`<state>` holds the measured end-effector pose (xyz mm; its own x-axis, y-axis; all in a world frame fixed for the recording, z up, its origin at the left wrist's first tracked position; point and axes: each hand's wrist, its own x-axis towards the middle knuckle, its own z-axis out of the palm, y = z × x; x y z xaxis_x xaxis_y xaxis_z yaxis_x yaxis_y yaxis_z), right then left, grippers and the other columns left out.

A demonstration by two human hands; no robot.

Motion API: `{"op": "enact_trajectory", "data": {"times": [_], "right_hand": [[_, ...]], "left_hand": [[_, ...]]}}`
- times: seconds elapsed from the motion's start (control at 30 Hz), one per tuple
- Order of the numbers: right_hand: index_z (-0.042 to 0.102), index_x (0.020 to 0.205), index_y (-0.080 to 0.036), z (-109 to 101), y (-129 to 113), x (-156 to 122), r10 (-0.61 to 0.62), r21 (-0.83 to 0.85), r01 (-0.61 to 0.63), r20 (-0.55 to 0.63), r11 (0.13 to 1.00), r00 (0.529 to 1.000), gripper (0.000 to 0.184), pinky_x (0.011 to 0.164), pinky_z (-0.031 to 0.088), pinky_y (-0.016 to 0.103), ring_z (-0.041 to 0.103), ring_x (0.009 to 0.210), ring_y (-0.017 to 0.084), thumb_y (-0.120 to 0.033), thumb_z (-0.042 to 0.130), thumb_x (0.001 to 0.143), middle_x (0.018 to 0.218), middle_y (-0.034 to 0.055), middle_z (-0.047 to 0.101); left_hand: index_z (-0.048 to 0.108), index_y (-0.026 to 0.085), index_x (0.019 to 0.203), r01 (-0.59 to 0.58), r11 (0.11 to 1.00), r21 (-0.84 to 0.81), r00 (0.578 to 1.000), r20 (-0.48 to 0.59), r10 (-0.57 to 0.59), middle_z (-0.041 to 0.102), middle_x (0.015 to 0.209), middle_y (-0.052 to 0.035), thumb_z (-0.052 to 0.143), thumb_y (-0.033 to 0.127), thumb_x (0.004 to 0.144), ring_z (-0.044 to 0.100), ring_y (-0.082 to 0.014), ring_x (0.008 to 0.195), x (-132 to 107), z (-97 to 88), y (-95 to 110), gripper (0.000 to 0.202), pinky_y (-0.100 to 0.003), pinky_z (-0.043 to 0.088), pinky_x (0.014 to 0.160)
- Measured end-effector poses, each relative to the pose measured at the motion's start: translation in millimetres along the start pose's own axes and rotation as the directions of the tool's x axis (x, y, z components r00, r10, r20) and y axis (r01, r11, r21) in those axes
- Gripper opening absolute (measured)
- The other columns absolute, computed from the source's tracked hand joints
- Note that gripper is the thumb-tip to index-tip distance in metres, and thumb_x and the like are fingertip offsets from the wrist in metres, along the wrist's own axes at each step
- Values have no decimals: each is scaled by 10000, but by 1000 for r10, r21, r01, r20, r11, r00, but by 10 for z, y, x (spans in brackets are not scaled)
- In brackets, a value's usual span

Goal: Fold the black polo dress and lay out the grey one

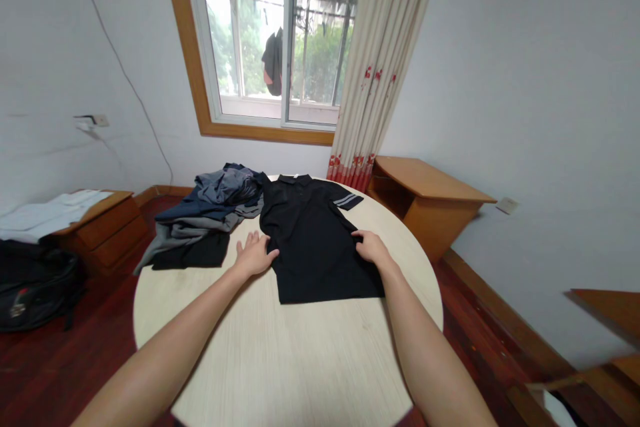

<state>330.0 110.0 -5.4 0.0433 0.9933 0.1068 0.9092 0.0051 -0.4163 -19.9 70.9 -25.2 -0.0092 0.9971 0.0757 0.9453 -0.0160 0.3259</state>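
Black, the shirt (317, 250) is seemingly kept flat on the table (300, 360) by the left hand (254, 257), fingers splayed free, and the right hand (372, 247), whose curled fingers' grip cannot be told.

No text, brand or number can be read. A small red and pale badge (19, 304) stands on the front of the black bag (45, 277) at the left, but it is too blurred to make out. A tiny pale patch (296, 177) shows inside the collar of the black shirt (320, 247), too small to tell whether it bears lettering. Any print on the white sheets (60, 212) at the left cannot be made out.
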Motion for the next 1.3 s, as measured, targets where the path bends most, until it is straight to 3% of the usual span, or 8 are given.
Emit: {"op": "enact_trajectory", "data": {"times": [0.17, 0.3, 0.4, 0.7, 0.97, 1.03, 1.13, 1.3], "right_hand": [[747, 1135, -208, 21, 70, 39, 18, 63, -15, -40, 998, 999, 492, 947, 499, 306, 683, 1081, 234, -60, 542, 713, 1146, 80, 739], [759, 1117, -185, -16, 134, 47, 47, 79, -45, -35, 996, 998, 470, 961, 500, 325, 685, 1088, 253, -59, 551, 715, 1148, 98, 738], [753, 1135, -163, -76, 198, 49, 99, 69, -99, -8, 993, 995, 468, 962, 495, 313, 680, 1103, 249, -57, 548, 728, 1158, 106, 734], [797, 973, -166, -331, 426, 8, 210, 37, -212, 48, 977, 977, 384, 731, 524, 253, 726, 845, 218, -29, 628, 656, 912, 85, 777], [764, 1086, -184, -390, 462, -34, 275, -103, -275, -13, 956, 961, 420, 788, 515, 279, 711, 965, 251, -117, 653, 687, 1052, 116, 755], [731, 1164, -186, -372, 395, -46, 251, -142, -255, -41, 957, 967, 433, 834, 512, 299, 692, 1039, 267, -178, 644, 740, 1127, 128, 735], [713, 1190, -180, -335, 276, -60, 194, -147, -199, -45, 969, 980, 403, 851, 511, 312, 680, 1070, 274, -258, 612, 807, 1173, 135, 719], [703, 1197, -182, -286, 213, -54, 140, -105, -147, -65, 984, 988, 449, 847, 503, 292, 680, 1063, 257, -154, 591, 763, 1168, 119, 719]], "left_hand": [[569, 191, 865, -162, 848, -504, 986, -61, 152, 705, 1032, -111, 565, 331, 849, 632, -290, 1061, 47, -6, 71, 140, -500, 465, 977], [531, 186, 950, -44, 468, -883, 999, -35, 28, 670, 740, -13, 644, 363, 787, 669, -211, 697, 81, -174, 37, 265, -350, 552, 676], [527, 198, 989, 77, 401, -913, 996, 53, -71, 666, 697, 20, 717, 304, 724, 649, -175, 589, 35, -441, -99, 343, -295, 535, 581], [576, 127, 1213, 389, 782, -488, 907, 349, -233, 631, 577, -4, 828, 278, 611, 578, -222, 438, -194, -1004, -449, 670, -286, 429, 407], [670, 220, 1032, -49, 999, 25, 998, 40, 48, 713, 901, -56, 751, 491, 755, 667, -263, 885, -250, -909, -103, 395, -294, 459, 719], [684, 211, 882, -261, 959, -112, 948, 155, 276, 678, 776, -13, 743, 501, 769, 640, -202, 765, -304, -833, 44, 317, -251, 422, 649], [717, 185, 842, -416, 808, -417, 752, 342, 563, 633, 677, 22, 801, 508, 714, 574, -139, 626, -390, -693, 223, 357, -223, 377, 567], [755, 215, 940, -555, 694, -458, 592, 369, 716, 682, 817, 20, 909, 456, 591, 588, -127, 676, -459, -539, 344, 451, -214, 377, 586]]}}
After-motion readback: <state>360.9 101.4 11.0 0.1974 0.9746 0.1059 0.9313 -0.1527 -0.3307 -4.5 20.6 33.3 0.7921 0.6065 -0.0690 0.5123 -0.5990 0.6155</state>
